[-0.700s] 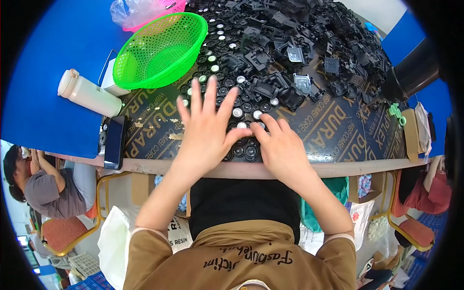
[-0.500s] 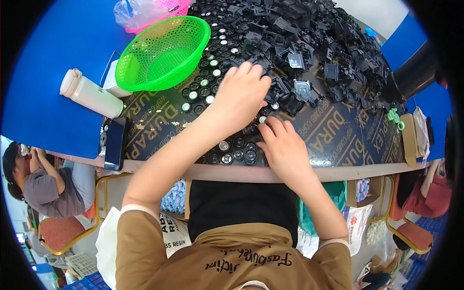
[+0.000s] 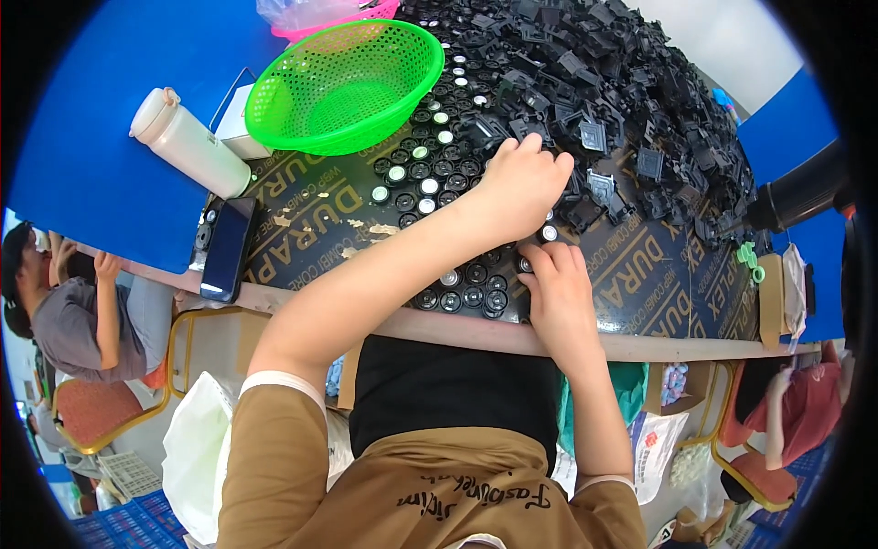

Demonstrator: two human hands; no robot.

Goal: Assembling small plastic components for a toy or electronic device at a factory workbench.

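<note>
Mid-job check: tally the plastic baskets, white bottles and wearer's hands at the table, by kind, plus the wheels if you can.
Baskets: 2 (green basket, pink basket)
White bottle: 1
Wearer's hands: 2 (left hand, right hand)
Total: 5, leaving out the wheels, which are too crowded and partly hidden to count.

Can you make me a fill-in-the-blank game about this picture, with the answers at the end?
1. The basket nearest the white bottle is coloured ____.
2. The main colour of the big heap of plastic parts is ____.
3. Of the camera wearer's two hands, the hand nearer the table's front edge is the ____ one.

Missing words: green; black; right.
</note>
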